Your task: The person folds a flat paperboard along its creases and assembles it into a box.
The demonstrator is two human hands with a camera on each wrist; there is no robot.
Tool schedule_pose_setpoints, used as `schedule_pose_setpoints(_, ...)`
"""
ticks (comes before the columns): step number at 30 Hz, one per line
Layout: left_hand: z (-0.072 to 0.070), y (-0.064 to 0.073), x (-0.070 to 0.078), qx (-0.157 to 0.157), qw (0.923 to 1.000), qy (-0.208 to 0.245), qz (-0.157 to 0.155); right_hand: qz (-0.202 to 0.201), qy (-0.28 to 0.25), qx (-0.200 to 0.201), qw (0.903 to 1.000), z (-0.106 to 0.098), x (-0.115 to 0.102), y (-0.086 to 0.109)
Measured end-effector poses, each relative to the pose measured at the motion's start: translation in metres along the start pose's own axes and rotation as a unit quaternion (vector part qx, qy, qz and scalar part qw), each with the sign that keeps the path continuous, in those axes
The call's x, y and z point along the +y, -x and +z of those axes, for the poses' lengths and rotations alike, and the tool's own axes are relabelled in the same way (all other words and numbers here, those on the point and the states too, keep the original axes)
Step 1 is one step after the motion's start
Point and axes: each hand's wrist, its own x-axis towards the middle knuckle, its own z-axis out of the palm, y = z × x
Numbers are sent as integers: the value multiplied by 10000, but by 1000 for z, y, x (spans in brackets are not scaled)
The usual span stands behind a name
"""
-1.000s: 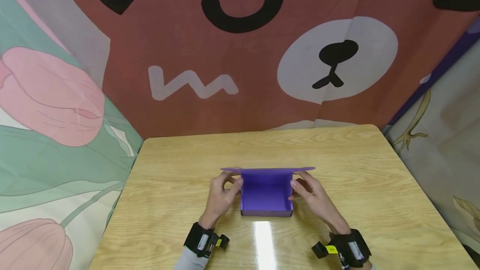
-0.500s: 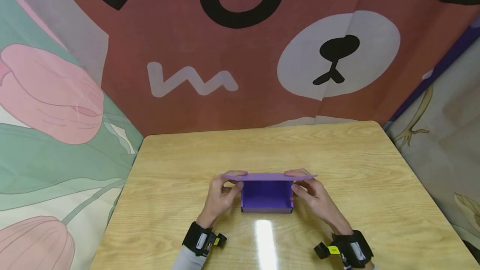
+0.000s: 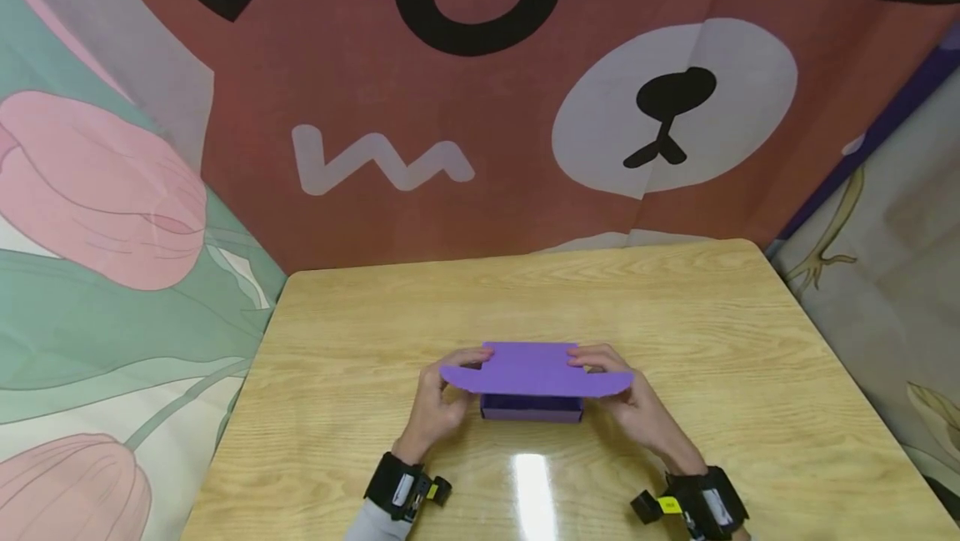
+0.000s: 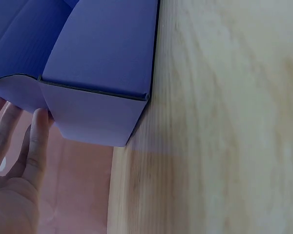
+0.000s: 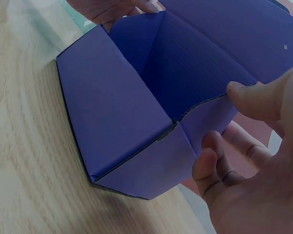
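A small purple cardboard box [image 3: 531, 409] sits on the wooden table, its hinged lid [image 3: 531, 370] tilted forward over the opening and partly hiding the inside. Side flaps of the lid stick out left and right. At the box's left side, my left hand [image 3: 437, 403] holds it, with fingers on the lid's back edge; the thumb is partly hidden by a flap. My right hand [image 3: 637, 412] grips the opposite side. In the right wrist view its thumb [image 5: 254, 100] lies on the side wall's top edge and its fingers touch the outside. The box interior [image 5: 171, 68] shows nothing inside.
The light wooden table [image 3: 360, 316] reaches to a brown curtain [image 3: 487, 216] printed with a bear face. A floral cloth [image 3: 97, 324] hangs on the left and a pale cloth [image 3: 892, 291] on the right. Black camera straps [image 3: 393, 487] circle both wrists.
The lid has swung forward and down from nearly upright, now covering most of the opening. Fingers of both hands have come over its back edge. The box stays in about the same place.
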Motion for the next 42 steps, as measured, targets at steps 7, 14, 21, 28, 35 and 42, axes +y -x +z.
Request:
schedule_pose_setpoints(7, -1, 3, -6, -130, 9998, 132, -74, 47, -2, -1, 10000, 1, 5, 3)
schedule_pose_setpoints(14, -6, 5, -9, -386, 9990, 130, -178, -103, -75, 20, 9999, 1, 11, 4)
schedule_pose_setpoints(21, -10, 6, -15, -653, 9978, -1, -111, -131, -65, 1, 9999, 2, 15, 6)
schedule_pose_setpoints(28, -12, 6, -18, -915, 9958, -8, -84, -385, 220, 88, 9990, 2, 22, 10)
schedule_pose_setpoints(35, -16, 6, -17, -1196, 9922, -313, -171, -296, 592, 83, 9978, 2, 24, 15)
schedule_pose_setpoints(42, -19, 6, -15, -1513, 9856, -357, -666, -266, 800, 61, 9964, 2, 21, 17)
